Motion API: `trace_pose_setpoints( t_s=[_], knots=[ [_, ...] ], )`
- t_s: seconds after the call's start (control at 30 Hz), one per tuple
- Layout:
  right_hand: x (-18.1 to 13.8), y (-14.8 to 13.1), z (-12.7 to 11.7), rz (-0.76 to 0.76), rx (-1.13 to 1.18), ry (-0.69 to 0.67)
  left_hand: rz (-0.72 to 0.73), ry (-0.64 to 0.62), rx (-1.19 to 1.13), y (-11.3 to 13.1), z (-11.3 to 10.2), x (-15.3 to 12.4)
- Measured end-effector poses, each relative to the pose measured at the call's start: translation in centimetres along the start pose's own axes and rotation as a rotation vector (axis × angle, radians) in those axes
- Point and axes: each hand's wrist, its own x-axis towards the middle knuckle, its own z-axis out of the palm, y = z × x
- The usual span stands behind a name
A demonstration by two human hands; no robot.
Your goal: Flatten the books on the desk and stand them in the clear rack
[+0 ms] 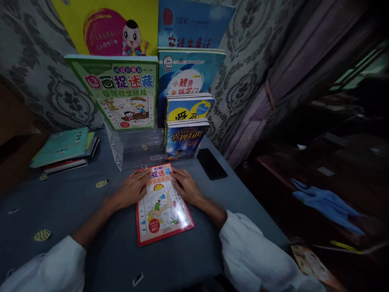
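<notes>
A red-edged picture book lies face up on the dark blue tabletop, in front of a clear book stand. My left hand grips its upper left side, with the fingers over the cover's edge. On the upper right side, my right hand holds the same book, its fingers bent over the edge. Part of the printed title is covered by my fingers. The clear stand carries several upright books, among them a green picture book and a dark blue book.
To the right of the stand lies a black phone. A pile of books rests at the table's left back. Patterned wallpaper rises behind, beside a tied curtain. Blue cloth lies beyond the table's right edge.
</notes>
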Motion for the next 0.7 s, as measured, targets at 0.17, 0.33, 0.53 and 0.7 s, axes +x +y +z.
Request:
trace_pose_setpoints(
  t_s=[0.17, 0.33, 0.53, 0.7],
  knots=[
    [-0.1, 0.2, -0.2, -0.005, -0.003, -0.029, -0.007, -0.005, -0.030, 0.7, 0.2, 1.7],
    [0.0, -0.1, -0.3, 0.001, -0.017, -0.035, -0.015, 0.044, -0.015, 2.0, 0.3, 4.0],
    [0.2, -0.7, -0.6, 0.020, -0.039, -0.062, 0.053, 0.015, -0.030, 3.5, 0.2, 7.0],
    [0.3, -0.6, -0.4, 0.031, -0.040, -0.029, 0.060, 0.028, 0.014, 3.8, 0.5, 8.3]
  ],
)
